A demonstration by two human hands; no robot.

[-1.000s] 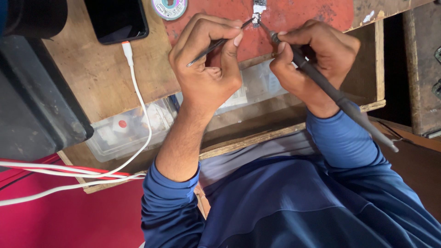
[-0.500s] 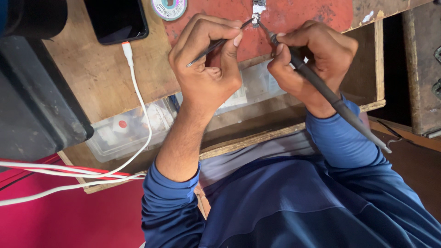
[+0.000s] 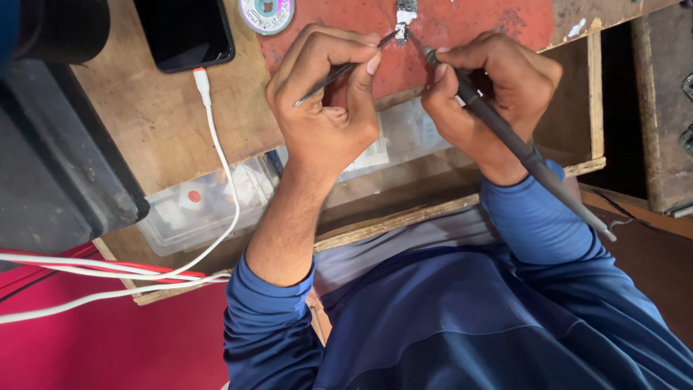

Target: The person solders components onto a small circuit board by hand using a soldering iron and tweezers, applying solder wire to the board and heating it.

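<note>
on the red mat (image 3: 476,22) at the far edge of the wooden worktop (image 3: 144,130) sits the small circuit board (image 3: 406,13), and we work on it with both hands. our left hand (image 3: 325,108) has its fingers (image 3: 364,68) clamped on thin tweezers (image 3: 339,72), their tips touching the board's lower end. our right hand (image 3: 498,94) has its fingers closed around a dark soldering iron (image 3: 512,141), whose tip meets the board just beside the tweezer tips. a round solder wick spool (image 3: 266,13) lies on the mat near the left hand. a black phone (image 3: 184,32) rests further left, with a white cable (image 3: 216,173) plugged into it. a clear plastic box (image 3: 202,206) sits under the worktop's edge.
</note>
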